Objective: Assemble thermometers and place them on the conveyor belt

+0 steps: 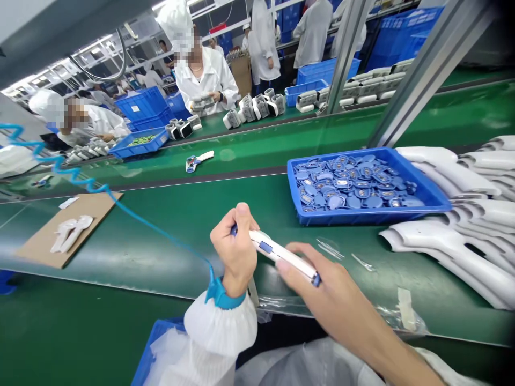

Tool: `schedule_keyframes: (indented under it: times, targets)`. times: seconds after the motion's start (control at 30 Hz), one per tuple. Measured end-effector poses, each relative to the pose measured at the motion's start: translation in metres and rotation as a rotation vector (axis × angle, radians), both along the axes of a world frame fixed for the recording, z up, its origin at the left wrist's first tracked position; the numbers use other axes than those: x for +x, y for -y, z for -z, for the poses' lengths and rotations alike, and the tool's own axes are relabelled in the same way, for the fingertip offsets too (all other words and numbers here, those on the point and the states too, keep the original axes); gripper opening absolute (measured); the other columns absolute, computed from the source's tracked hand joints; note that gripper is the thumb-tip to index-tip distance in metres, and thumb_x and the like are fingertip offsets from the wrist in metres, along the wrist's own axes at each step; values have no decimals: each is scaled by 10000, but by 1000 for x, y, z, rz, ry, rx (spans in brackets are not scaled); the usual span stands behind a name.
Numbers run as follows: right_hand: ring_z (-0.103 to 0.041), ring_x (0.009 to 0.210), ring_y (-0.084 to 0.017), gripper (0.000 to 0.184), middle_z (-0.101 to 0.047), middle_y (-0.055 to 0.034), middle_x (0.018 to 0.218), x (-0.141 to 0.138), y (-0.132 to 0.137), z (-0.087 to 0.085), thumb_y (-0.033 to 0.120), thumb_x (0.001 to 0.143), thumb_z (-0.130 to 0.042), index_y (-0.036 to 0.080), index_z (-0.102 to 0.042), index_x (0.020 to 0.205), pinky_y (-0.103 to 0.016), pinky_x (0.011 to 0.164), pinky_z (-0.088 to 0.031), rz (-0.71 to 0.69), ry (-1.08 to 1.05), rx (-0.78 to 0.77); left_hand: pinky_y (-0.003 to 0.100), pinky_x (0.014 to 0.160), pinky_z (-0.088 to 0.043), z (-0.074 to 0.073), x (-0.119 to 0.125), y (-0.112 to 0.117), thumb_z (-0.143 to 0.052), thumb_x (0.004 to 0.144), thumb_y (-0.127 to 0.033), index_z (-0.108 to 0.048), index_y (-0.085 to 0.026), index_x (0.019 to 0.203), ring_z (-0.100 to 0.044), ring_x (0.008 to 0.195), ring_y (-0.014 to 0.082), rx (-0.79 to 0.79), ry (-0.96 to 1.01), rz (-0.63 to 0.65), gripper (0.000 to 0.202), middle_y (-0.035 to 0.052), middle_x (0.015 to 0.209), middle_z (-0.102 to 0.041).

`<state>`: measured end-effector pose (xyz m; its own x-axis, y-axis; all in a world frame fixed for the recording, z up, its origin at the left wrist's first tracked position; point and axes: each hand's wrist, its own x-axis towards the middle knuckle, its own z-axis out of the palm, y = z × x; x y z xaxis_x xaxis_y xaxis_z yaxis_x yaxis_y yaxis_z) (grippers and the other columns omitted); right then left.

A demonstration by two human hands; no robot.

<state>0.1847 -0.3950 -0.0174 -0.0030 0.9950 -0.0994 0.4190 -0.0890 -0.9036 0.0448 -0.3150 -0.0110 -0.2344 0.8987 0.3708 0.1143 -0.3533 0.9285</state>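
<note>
Both hands hold a white plastic device housing point(277, 253) with blue buttons, low over the green bench. My left hand point(235, 249) is closed round its left end, thumb on top; a blue wrist strap point(219, 296) with a coiled blue cord point(80, 179) sits on that wrist. My right hand point(322, 284) grips the right end, fingers pressed along the housing. A blue tray point(432, 194) of small blue circuit parts stands just behind the hands to the right.
Stacked white housing shells point(450, 246) lie at the right. A cardboard sheet point(48, 241) with white pieces lies at the left. A loose device point(197, 160) rides the far green belt. Co-workers in white coats point(205, 75) work opposite, among blue bins point(140, 104).
</note>
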Motion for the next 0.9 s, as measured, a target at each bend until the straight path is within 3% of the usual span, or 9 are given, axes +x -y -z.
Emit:
schedule_keyframes:
  times: [0.13,0.2,0.3,0.43,0.53,0.63,0.73,0.83,0.9]
  targets:
    - [-480,410,-142,344,-581,-5,592,-20,7,3,346,1047,-427,144,-703,1005,-306,427,-251,-40,448,560,292,531,-381,1,8,-13,-552,995,-370,-484,-208,487,-466,464,114,-38,-139,-88,538,-23,473,-471]
    - [-431,385,-132,339,-543,5,555,-21,7,8,303,1047,-429,133,-702,943,-321,428,-222,-18,478,607,294,546,-371,0,7,-16,-530,991,-325,-490,-203,467,-458,467,110,-45,-221,-111,539,-20,462,-470]
    - [-478,508,-126,323,-585,12,635,-7,5,16,410,1037,-484,189,-719,1058,-266,498,-342,-48,155,348,280,565,-364,-8,-1,-12,-597,965,-374,-497,-186,499,-445,514,101,-109,-269,2,513,-21,504,-475]
    - [-514,676,-155,441,-593,0,750,23,2,27,582,969,-560,272,-673,1262,-257,613,-432,-141,-265,-178,234,610,-434,-32,-19,4,-875,747,-327,-594,-190,889,-552,677,104,-336,-89,623,343,-12,822,-642]
    - [-473,717,-161,476,-559,-4,769,34,0,31,607,927,-604,300,-664,1286,-267,655,-423,-202,-376,-256,231,667,-472,-46,-28,16,-930,672,-258,-553,-213,1035,-597,760,117,-400,-82,811,526,8,959,-673]
    - [-434,699,-158,509,-486,3,718,34,0,35,635,916,-597,286,-677,1276,-265,646,-414,-193,-452,-309,236,700,-465,-54,-33,22,-896,741,-311,-598,-208,1038,-603,792,127,-346,-253,829,434,15,972,-685]
    - [-520,730,-167,558,-574,-19,779,37,2,45,643,939,-553,274,-647,1346,-275,696,-486,-175,-368,-276,254,758,-442,-60,-44,13,-811,842,-349,-680,-201,1009,-597,834,142,-271,-574,790,259,12,976,-698]
    - [-625,829,-180,588,-671,-65,1078,47,6,57,643,888,-629,305,-630,1369,-277,736,-550,-40,6,28,268,688,-416,-67,-67,-25,-805,819,-372,-722,-180,966,-575,745,150,-380,-763,621,256,6,851,-694]
    - [-628,841,-178,553,-657,-63,1125,51,11,65,638,875,-649,317,-644,1325,-264,701,-548,114,243,244,271,645,-411,-69,-80,-68,-851,753,-381,-733,-139,868,-581,717,165,-528,-690,458,293,26,789,-687]
